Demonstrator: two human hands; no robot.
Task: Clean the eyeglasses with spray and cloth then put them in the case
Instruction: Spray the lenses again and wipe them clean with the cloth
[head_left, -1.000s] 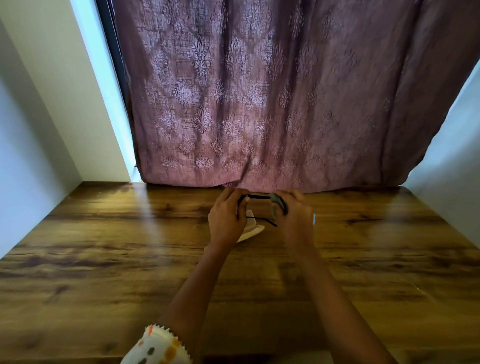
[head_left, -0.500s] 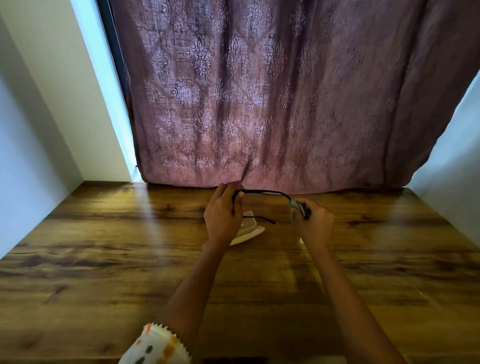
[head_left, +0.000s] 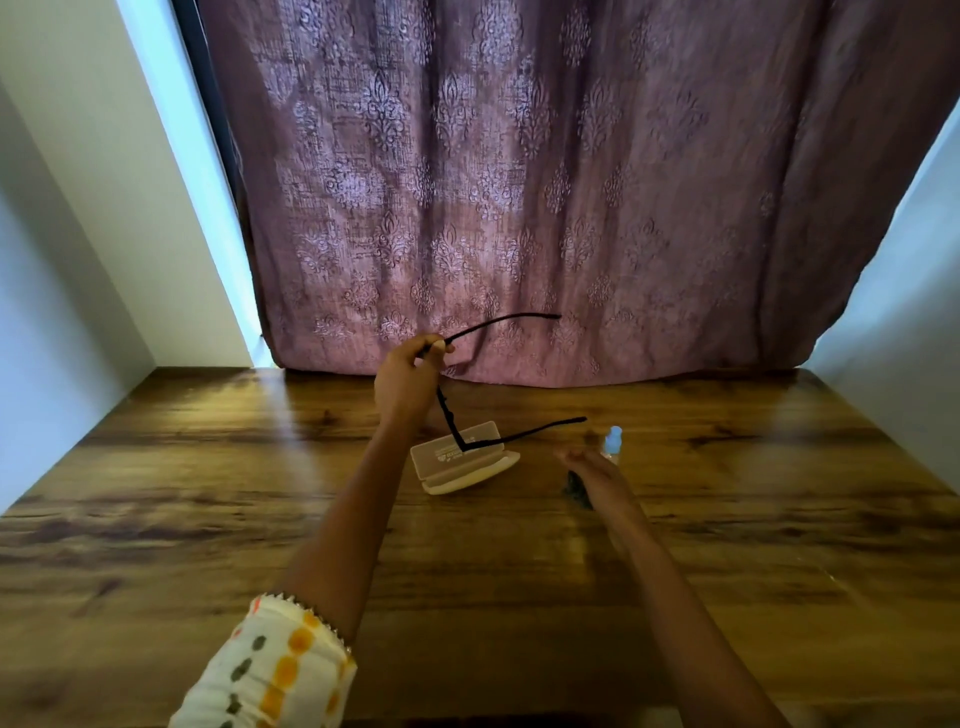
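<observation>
Two bare hands work over a wooden bench (head_left: 208, 519), with a mauve patterned curtain (head_left: 519, 182) hanging beyond them. The left hand (head_left: 405, 374) is raised, and its fingers (head_left: 434, 345) pinch one end of the black eyeglasses (head_left: 448, 415). The frame hangs in the air below those fingers, with both temples open and pointing right. A white case (head_left: 462, 462) lies open on the bench beneath the left fingers. The right hand (head_left: 592, 470) is low and blurred, with its fingers (head_left: 563, 454) stretched out, relaxed and gripping nothing. A dark cloth (head_left: 576, 488) lies just behind the right fingers, under the palm; whether they touch cannot be told. A small spray bottle (head_left: 613, 441) stands just beyond the right fingers.
</observation>
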